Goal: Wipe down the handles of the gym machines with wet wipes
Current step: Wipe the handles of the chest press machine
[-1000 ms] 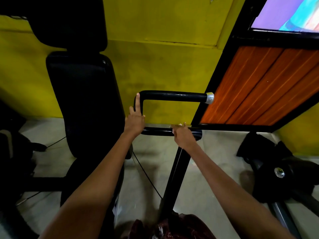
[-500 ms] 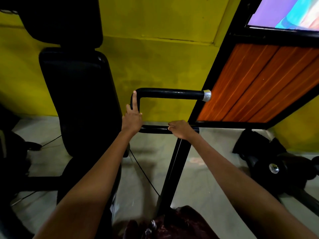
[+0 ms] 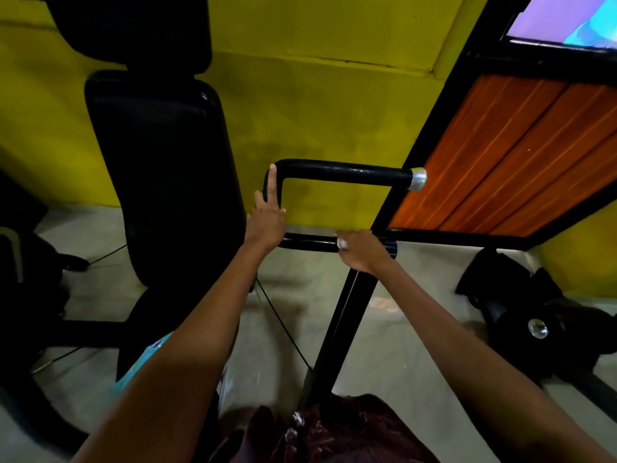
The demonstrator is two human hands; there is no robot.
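Wiping mid-job, by the look of it: right hand (image 3: 362, 250) curled round the lower bar (image 3: 310, 242) of the handle (image 3: 347, 170), pinching a white wipe (image 3: 342, 242) against it. Left hand (image 3: 267, 218) gripped the upright bend, index finger straight up along it. Top grip likely still left to do, can't tell. Black padded seat (image 3: 160, 168) just beside, yellow wall (image 3: 317, 95), grey floor (image 3: 410, 315), weight plate (image 3: 534, 329) lying right.

Right hand (image 3: 362, 250) slightly leftward along lower bar (image 3: 309, 242).
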